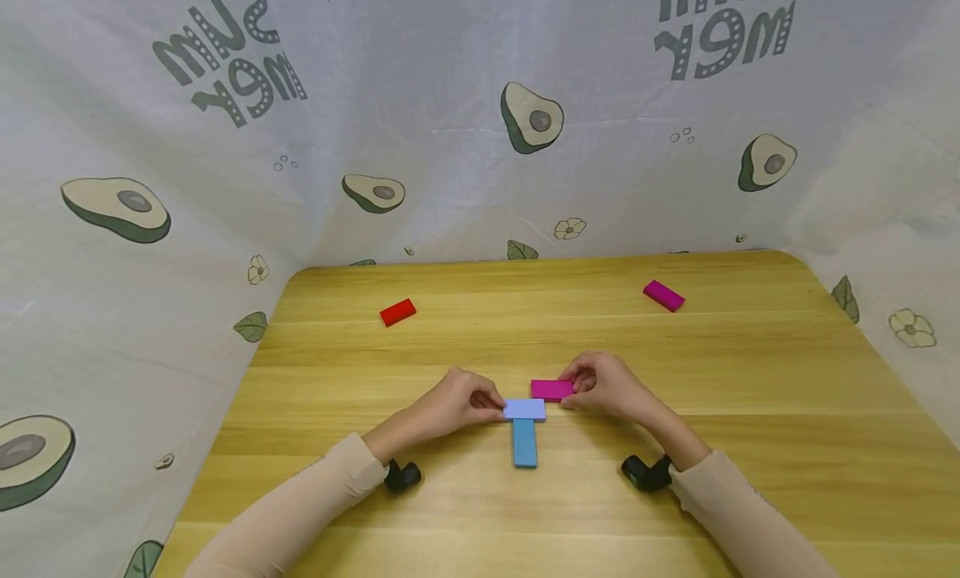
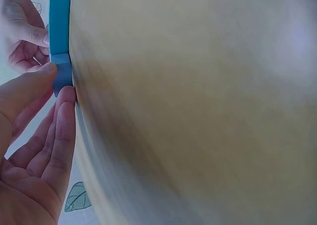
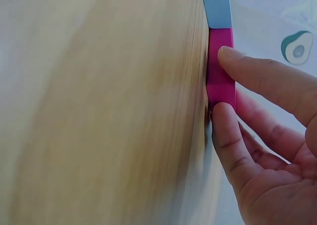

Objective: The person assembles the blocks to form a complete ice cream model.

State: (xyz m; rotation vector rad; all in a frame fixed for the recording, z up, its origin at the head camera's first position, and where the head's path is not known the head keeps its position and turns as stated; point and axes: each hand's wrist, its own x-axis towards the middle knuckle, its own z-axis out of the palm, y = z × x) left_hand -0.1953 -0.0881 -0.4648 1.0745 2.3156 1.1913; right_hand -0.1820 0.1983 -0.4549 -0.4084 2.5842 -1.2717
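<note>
Left hand (image 1: 467, 394): pinches the left end of the lavender block (image 1: 524, 409), lying crosswise at the blue block's (image 1: 525, 444) far end on the table (image 1: 465, 511).
Right hand (image 1: 606, 384): pinches the right end of the magenta block (image 1: 550, 390), just beyond the lavender block.
Blocks: probably light, stiff, smooth, easily slid; hardly fragile.
Hold: best at free short ends.

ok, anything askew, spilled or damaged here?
No spill or damage visible. The red block and far magenta block lie askew on the table. The near magenta block in the right hand sits offset from the lavender block. Oddest: lettering on the cloth reads backwards.
</note>
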